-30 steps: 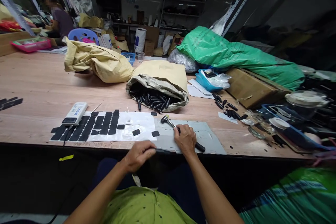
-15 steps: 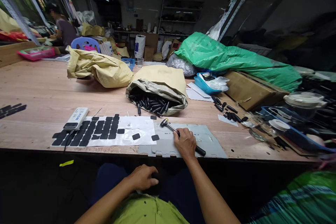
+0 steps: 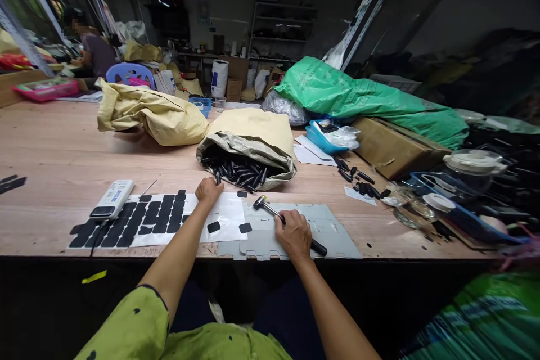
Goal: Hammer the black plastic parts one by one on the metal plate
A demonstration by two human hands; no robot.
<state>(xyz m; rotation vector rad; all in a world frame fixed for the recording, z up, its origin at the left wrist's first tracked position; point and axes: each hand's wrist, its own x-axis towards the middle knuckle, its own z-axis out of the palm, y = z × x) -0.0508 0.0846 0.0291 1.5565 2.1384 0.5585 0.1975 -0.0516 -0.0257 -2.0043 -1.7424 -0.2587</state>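
Note:
My right hand point(image 3: 294, 234) is wrapped around the handle of a small hammer point(image 3: 269, 207) with a metal head and a yellow face, lying over a grey sheet point(image 3: 333, 230). My left hand point(image 3: 208, 191) is stretched forward to the mouth of a cream woven sack point(image 3: 253, 124). Its fingers are closed at a short black cylindrical piece point(image 3: 218, 178) at the sack's lip; the fingertips are partly hidden. Many similar black pieces point(image 3: 242, 173) fill the sack's opening. Below my left forearm lies a white sheet point(image 3: 232, 211) with rounded black pads point(image 3: 164, 214) in rows.
A white device point(image 3: 116, 197) with a cable sits by the pads. Loose black pieces point(image 3: 365, 185), a blue basin point(image 3: 324, 138) and a cardboard box point(image 3: 396, 146) stand right. Another yellowish sack point(image 3: 156, 112) lies behind left. A person point(image 3: 95, 48) sits far left.
My left hand has risen from my lap and reached forward over the white sheet to the sack's mouth. My right hand stays on the hammer. The view has shifted slightly.

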